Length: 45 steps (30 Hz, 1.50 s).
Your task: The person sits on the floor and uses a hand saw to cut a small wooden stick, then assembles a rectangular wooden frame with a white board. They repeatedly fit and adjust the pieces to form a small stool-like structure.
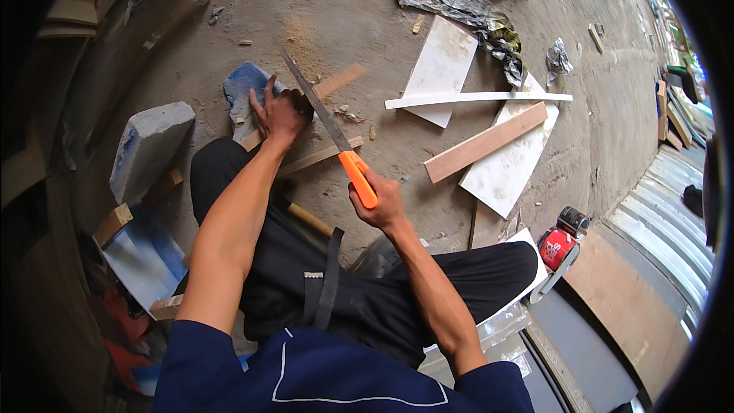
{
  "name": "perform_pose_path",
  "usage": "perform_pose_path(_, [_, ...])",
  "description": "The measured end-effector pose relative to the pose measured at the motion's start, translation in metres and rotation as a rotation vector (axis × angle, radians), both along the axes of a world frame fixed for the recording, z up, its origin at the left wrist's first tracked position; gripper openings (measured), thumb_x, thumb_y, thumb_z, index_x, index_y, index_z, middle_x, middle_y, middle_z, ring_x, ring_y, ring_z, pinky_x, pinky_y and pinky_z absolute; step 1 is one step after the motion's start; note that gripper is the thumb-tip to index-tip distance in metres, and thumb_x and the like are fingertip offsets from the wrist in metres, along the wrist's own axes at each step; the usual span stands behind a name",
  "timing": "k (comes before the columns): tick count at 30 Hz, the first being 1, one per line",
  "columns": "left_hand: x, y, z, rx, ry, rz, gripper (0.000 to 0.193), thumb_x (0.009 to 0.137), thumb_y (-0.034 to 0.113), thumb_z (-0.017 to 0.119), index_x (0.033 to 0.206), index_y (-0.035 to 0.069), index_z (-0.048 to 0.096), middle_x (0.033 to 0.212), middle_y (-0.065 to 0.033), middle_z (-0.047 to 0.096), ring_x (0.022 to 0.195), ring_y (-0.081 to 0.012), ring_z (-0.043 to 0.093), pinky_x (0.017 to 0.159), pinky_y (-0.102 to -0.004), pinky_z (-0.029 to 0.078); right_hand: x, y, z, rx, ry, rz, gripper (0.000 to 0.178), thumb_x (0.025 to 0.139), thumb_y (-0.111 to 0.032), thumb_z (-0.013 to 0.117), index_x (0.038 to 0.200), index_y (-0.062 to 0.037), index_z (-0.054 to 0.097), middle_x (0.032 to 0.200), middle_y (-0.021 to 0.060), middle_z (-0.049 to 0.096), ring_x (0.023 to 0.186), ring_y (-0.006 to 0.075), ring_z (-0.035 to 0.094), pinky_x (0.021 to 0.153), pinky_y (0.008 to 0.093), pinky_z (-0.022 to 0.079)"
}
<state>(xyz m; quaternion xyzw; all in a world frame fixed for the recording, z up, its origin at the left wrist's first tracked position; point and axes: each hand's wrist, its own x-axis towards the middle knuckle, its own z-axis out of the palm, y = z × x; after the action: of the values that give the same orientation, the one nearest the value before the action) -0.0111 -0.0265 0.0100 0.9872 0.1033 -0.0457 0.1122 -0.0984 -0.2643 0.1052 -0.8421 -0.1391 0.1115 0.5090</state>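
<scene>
My right hand [378,200] is wrapped round the orange handle of a handsaw [358,177]. The tapering steel blade points up and to the left, passing close beside my left hand [284,116]. That hand presses over a narrow wooden strip [340,80], with some fingers spread; the strip runs beneath it, and its middle is hidden. Under the strip and fingers lies a blue-stained block or slab [243,86], partly covered. A second light wooden strip [325,157] lies lower, below the blade. Whether the saw teeth touch the wood I cannot tell.
Sawdust [298,34] is scattered ahead. A grey concrete block [149,145] stands left. On the right are white boards [440,69], a thin white strip [478,99], a wooden plank [485,141] and a red can [556,248]. A hammer-like wooden handle [310,219] lies by my legs.
</scene>
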Motion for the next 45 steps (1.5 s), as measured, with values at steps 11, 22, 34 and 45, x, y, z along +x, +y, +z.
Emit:
perform_pose_path(11, [0.001, -0.005, 0.01, 0.031, -0.029, 0.0, 0.026, 0.078, 0.035, 0.063, 0.081, 0.012, 0.074, 0.09, -0.0057, 0.071, 0.134, -0.0285, 0.036, 0.113, -0.0555, 0.002, 0.014, 0.001, -0.001, 0.028, 0.062, 0.037, 0.016, 0.073, -0.014, 0.069, 0.079, -0.0042, 0.057, 0.069, 0.0157, 0.061, 0.059, 0.0365, 0.061, 0.054, 0.0409, 0.049])
perform_pose_path(22, [0.002, -0.009, 0.004, 0.051, -0.062, -0.01, 0.029, 0.078, 0.037, 0.063, 0.079, 0.011, 0.076, 0.086, -0.0071, 0.072, 0.13, -0.026, 0.041, 0.113, -0.0526, 0.004, 0.024, 0.012, -0.006, 0.019, 0.044, 0.019, 0.02, 0.073, -0.014, 0.069, 0.088, -0.0042, 0.061, 0.072, 0.0167, 0.062, 0.06, 0.0367, 0.062, 0.056, 0.0413, 0.05])
perform_pose_path(34, [0.003, -0.01, 0.013, 0.11, -0.031, -0.038, 0.025, 0.078, 0.037, 0.064, 0.08, 0.015, 0.076, 0.089, -0.0046, 0.072, 0.129, -0.0255, 0.042, 0.112, -0.0541, 0.006, 0.044, 0.026, 0.002, -0.002, 0.055, 0.0, 0.016, 0.074, -0.013, 0.068, 0.084, -0.0035, 0.06, 0.065, 0.0159, 0.059, 0.058, 0.0362, 0.059, 0.055, 0.0385, 0.048])
perform_pose_path(45, [0.004, -0.012, 0.017, 0.09, 0.019, -0.015, 0.028, 0.079, 0.036, 0.062, 0.08, 0.011, 0.076, 0.09, -0.0053, 0.071, 0.13, -0.0242, 0.041, 0.113, -0.0508, 0.006, 0.052, 0.028, 0.003, -0.028, 0.066, 0.018, 0.019, 0.074, -0.016, 0.068, 0.086, -0.0033, 0.061, 0.068, 0.0175, 0.062, 0.06, 0.0383, 0.061, 0.056, 0.0427, 0.05])
